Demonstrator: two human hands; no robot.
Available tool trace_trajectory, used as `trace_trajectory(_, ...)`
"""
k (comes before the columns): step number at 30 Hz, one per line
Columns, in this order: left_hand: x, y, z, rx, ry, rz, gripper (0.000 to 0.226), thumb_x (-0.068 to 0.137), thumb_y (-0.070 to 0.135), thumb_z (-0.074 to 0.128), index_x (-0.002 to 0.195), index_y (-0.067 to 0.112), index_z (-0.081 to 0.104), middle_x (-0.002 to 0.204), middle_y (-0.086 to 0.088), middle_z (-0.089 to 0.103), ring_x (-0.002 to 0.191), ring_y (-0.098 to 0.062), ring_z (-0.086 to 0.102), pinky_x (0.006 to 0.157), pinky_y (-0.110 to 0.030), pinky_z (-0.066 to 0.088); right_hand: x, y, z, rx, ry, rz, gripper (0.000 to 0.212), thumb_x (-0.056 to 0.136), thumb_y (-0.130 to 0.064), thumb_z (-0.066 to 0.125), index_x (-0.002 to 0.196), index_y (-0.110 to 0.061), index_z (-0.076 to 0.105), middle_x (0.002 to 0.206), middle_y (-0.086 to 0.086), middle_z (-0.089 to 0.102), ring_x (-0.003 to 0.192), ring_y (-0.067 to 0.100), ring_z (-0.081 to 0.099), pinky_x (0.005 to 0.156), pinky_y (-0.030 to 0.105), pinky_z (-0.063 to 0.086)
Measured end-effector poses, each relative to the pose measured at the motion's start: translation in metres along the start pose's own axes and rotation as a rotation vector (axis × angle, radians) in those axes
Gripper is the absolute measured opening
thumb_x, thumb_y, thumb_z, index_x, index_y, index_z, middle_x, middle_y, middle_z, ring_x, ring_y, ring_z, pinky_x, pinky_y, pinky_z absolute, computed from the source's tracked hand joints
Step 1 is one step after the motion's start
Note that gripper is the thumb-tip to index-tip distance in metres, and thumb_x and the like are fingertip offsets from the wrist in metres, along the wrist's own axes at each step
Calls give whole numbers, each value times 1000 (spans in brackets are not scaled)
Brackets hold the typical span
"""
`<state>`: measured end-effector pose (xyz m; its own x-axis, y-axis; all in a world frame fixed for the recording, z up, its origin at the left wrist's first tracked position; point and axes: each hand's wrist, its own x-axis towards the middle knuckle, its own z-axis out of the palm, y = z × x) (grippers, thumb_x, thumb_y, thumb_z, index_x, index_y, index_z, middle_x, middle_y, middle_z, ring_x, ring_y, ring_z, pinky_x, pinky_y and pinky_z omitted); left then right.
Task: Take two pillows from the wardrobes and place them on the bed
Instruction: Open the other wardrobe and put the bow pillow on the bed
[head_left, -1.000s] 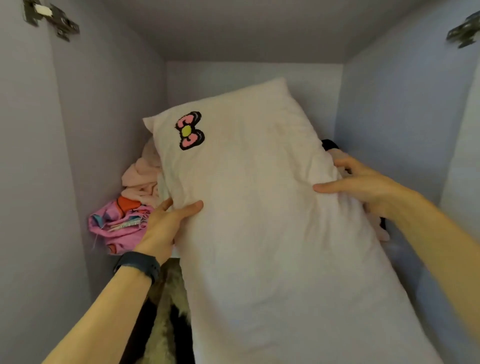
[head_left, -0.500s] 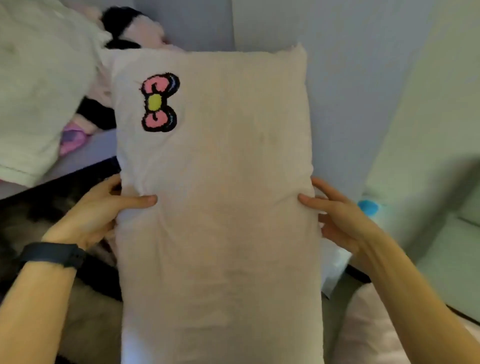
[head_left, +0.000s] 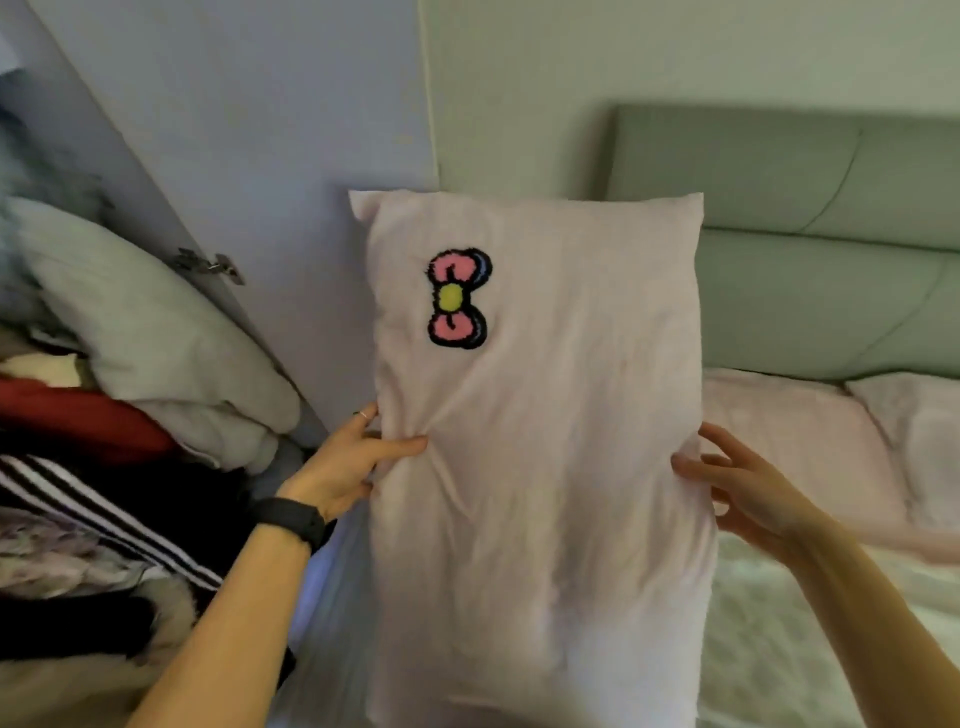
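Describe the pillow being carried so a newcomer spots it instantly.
Start at the green headboard; just left of it, mid-frame, the pale pink pillow is held upright by the left hand and right hand. Unlike the plain bedding nearby, it bears a pink bow patch.

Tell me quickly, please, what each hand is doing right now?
Left hand: closed, gripping the pillow by its left edge.
Right hand: holding the pillow's right edge, thumb on the front, fingers spread behind.
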<state>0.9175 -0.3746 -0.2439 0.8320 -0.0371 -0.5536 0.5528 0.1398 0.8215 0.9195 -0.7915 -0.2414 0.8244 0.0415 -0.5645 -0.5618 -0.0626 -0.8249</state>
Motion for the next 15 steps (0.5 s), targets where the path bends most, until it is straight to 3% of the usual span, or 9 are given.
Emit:
trace_trajectory(2,21,-2,24,42,-73,-40,73,74,1,82,134,32,51,122,-15,70,110,-31,69,94,-49,55,-13,25,-20,60,95,36,76,56,-30,95,123,-39,61,111,6,75,105,30,69,81,49,58)
trace_trajectory(6,61,6,74,187,-184,-63,79,73,-6,80,132,36,49,124,-12,68,113,-33,65,96,-57,52,-37,56,-50,172,261,48,82,56,-39,94,127,-40,53,108,3,73,102,27,68,77,47,57)
trace_trajectory(9,87,15,116,290,-258,-81,69,78,-7,75,126,35,49,121,-4,67,106,-26,66,79,-45,57,-44,75,-68,259,375,66,65,82,-22,80,132,-44,46,112,-1,68,105,28,65,77,47,55)
trace_trajectory(11,106,24,139,347,-292,-90,64,80,-9,73,123,32,51,117,-5,67,99,-22,66,70,-38,56,-44,84,-74,302,423,92,54,88,-17,74,129,-41,49,114,2,66,106,29,64,78,48,56)
trace_trajectory(15,152,44,182,460,-349,-97,82,70,-3,83,139,23,48,123,-11,66,107,-32,66,90,-51,55,-38,92,-88,383,514,85,49,86,-23,77,128,-39,58,117,7,69,108,30,66,86,56,57)
